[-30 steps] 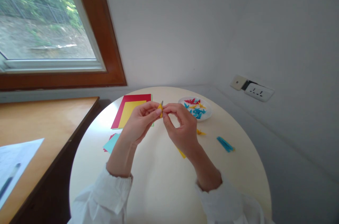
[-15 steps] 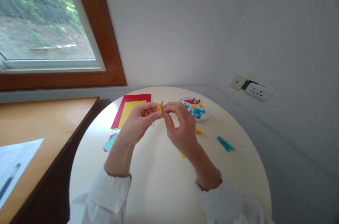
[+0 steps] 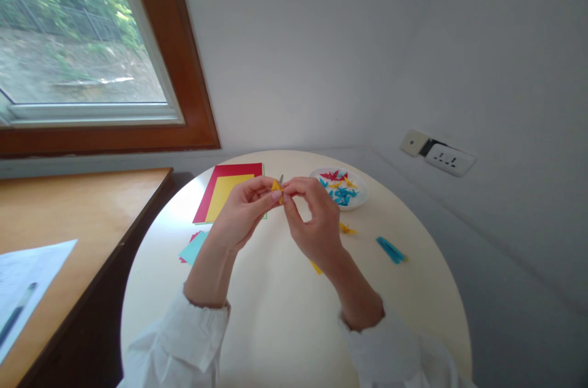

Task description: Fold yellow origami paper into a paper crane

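Note:
A small piece of folded yellow paper (image 3: 277,186) is pinched between my two hands, above the round table. My left hand (image 3: 245,207) closes thumb and fingers on its left side. From the right, my right hand (image 3: 316,213) grips it with thumb and forefinger; the fingertips hide much of its shape. Just behind the fingers, a grey pointed tip (image 3: 282,179) shows, its kind unclear. A yellow paper crane (image 3: 347,229) lies right of my right hand. Part of another yellow paper (image 3: 316,267) shows under my right wrist.
A white plate (image 3: 362,199) holds several red, yellow and blue paper cranes. Red sheets (image 3: 206,192) lie at the back left with a yellow sheet (image 3: 225,192) on top. Light-blue paper (image 3: 193,247) is near my left wrist. Blue folded strips (image 3: 391,249) lie at right.
My hands stay almost in place, both still pinching the yellow paper. My left wrist has shifted very slightly to the right.

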Available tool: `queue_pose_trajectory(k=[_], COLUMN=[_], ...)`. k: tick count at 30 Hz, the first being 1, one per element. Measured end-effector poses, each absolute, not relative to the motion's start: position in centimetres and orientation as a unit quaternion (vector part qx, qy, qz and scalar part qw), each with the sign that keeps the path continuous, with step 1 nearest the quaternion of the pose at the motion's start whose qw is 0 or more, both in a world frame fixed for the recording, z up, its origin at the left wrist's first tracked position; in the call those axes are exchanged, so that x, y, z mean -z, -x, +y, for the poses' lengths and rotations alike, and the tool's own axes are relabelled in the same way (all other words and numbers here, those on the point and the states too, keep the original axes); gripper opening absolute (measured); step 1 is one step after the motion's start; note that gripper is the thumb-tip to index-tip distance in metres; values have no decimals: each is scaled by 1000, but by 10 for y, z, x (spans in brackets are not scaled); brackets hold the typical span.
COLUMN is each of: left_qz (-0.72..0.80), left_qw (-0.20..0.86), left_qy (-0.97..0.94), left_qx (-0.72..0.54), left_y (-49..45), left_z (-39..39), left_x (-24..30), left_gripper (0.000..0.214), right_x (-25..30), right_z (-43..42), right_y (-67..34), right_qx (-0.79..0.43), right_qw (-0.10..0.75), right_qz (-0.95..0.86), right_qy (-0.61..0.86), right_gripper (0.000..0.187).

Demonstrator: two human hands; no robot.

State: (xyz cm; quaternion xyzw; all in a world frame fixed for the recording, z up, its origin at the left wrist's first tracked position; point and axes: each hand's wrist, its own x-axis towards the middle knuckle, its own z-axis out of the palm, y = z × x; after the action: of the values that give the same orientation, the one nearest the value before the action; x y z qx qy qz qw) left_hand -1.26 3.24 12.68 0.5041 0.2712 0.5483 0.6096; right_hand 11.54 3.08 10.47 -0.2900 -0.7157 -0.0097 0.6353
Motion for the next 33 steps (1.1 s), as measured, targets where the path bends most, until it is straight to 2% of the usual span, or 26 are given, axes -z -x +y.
queue_pose_trajectory(k=[7,12,18,25,33], left_qz=[274,276,300,308,300], left_qw=[594,577,520,443,390], left_qy=[-522,-528,-556,-592,-617], left_qx=[-547,-559,-575,-599,-614], left_y=[13,12,12,12,11], left_z=[34,33,35,35,36], left_x=[-124,-125,-121,-120,-121], left_gripper=[15,13,13,10,11], right_x=[-105,-101,-100,-105,-102], right_z=[29,29,31,31,35], right_y=[-115,-114,-115,-116,-114], right_qx=[-26,-106,-181,-272,-357], right_qw=[647,659,664,663,676], right_qz=[-705,-686,-660,-629,-582], right_qy=[289,290,300,300,277], right_gripper=[14,12,5,11,9])
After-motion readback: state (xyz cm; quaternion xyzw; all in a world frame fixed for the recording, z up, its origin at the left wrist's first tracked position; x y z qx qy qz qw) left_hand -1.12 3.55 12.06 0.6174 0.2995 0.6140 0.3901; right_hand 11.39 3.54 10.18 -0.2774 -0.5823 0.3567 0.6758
